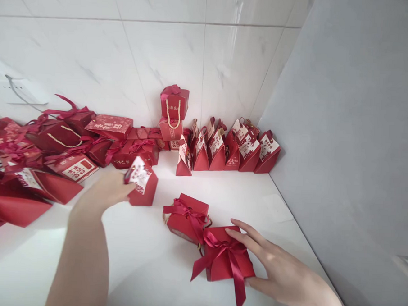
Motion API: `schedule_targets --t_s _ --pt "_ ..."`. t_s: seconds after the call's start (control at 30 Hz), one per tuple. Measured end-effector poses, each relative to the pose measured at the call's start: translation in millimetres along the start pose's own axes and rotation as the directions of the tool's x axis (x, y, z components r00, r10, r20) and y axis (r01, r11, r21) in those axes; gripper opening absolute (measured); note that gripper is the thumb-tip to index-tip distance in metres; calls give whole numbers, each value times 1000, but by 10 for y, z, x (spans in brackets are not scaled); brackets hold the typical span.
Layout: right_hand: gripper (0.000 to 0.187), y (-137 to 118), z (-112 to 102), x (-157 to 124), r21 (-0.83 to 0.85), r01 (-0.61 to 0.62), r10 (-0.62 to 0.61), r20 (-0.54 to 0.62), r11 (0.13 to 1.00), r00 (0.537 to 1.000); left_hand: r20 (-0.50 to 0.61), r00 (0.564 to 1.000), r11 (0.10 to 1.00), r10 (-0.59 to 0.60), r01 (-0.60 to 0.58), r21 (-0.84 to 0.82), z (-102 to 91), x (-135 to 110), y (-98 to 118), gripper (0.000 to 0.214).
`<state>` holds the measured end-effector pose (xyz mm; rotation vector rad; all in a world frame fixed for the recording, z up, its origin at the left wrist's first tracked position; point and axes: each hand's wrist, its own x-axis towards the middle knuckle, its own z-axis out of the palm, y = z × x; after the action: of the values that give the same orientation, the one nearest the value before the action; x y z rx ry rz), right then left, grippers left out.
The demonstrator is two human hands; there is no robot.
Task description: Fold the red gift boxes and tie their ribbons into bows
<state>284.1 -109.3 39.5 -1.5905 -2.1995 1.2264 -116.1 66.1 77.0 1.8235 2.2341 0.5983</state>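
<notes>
The left hand (pixel 109 187) pinches a wedge-shaped card box (pixel 147 191) by its narrow end, a small dark-red loop beside the thumb; the box is smooth red with a white printed flap, and it is near the middle of the white table (pixel 141 258), in front of the pile. The right hand (pixel 280 267) is spread around a squarish red box (pixel 223 270), fingertips over its far edge and thumb at its near corner; how firmly it presses, I cannot tell. A glossy satin bow sits on this box, one tail drooping past its front. Just beside it, a second bow-tied box (pixel 179 224) has twisted cord at its ends.

Along the back, a row of wedge boxes (pixel 217 160) stands upright, matte red with white flaps and ribbon loops. To its left, a box with a gold rope handle (pixel 173 102) rests on another red box (pixel 171 131). A jumbled pile (pixel 64 138) of boxes and ribbons crowds the left side. Marbled tiles (pixel 93 53) close off the back, and a plain grey panel (pixel 350 132) bounds the right. The boxes look closed, their contents hidden
</notes>
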Motion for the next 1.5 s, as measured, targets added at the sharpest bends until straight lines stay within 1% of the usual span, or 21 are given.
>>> schedule_targets --t_s 0.03,0.1,0.13,0.23,0.33,0.43,0.5,0.57,0.63,0.7,0.77,0.8,0.83,0.87,0.93,1.0,1.13,1.23,1.3,1.4,1.5 --pt "86 -8 5 -2 1 2 -2 -5 1000 1000 73 997 999 28 -30 26 74 47 143 12" --pt "84 -22 17 -2 4 2 -2 -19 1000 1000 94 993 996 75 -79 42 264 166 400 15" --pt "83 -25 25 4 7 1 -1 -26 1000 1000 37 993 993 111 -112 29 381 230 509 18" --pt "83 -25 74 69 15 28 -27 -59 1000 998 -46 989 990 144 -144 -8 760 415 732 42" --pt "83 -13 162 217 3 107 -106 -128 994 986 -66 985 982 162 -167 -90 1039 557 782 64" --pt "81 34 231 437 -20 147 -147 -253 989 956 -70 987 976 148 -157 -151 1062 583 706 79" --pt "80 103 212 623 -33 147 -149 -343 989 927 -109 983 969 146 -164 -182 926 493 646 75" --pt "74 198 123 848 -39 143 -147 -411 989 900 -132 965 937 228 -254 -241 721 314 623 65" --pt "70 302 -18 1105 -75 117 -139 -458 990 878 -52 905 868 422 -420 -265 523 80 643 60" --pt "67 388 -170 1362 -138 89 -146 -499 987 854 122 771 775 625 -594 -213 406 -149 684 67" --pt "68 438 -291 1572 -180 59 -148 -533 982 833 297 636 692 712 -708 -141 405 -313 710 86" --pt "67 448 -334 1648 -204 51 -157 -546 978 823 355 604 673 713 -732 -107 444 -357 709 94" --pt "66 451 -363 1701 -227 46 -168 -555 973 815 388 599 672 701 -736 -79 499 -374 697 99" --pt "67 449 -382 1735 -247 42 -178 -561 968 808 395 614 685 683 -726 -56 565 -366 674 101" --pt "68 435 -395 1757 -269 33 -186 -569 963 801 354 669 723 653 -690 -28 696 -287 603 99" --pt "66 424 -394 1752 -268 22 -177 -569 963 803 288 707 741 646 -671 -16 794 -161 518 94" --pt "59 431 -393 1760 -230 54 -170 -523 972 835 190 733 743 653 -668 20 879 111 386 87" --pt "62 425 -371 1766 -191 85 -169 -479 978 861 152 736 734 660 -675 80 893 251 354 81" --pt "69 396 -322 1727 -160 88 -153 -461 983 874 78 732 720 677 -680 137 887 258 374 81" --pt "75 325 -204 1577 -94 136 -164 -439 986 883 -113 695 703 710 -694 153 861 72 461 86" --pt "79 251 -126 1366 27 176 -151 -395 984 906 -275 655 671 704 -740 -42 845 -268 565 73"
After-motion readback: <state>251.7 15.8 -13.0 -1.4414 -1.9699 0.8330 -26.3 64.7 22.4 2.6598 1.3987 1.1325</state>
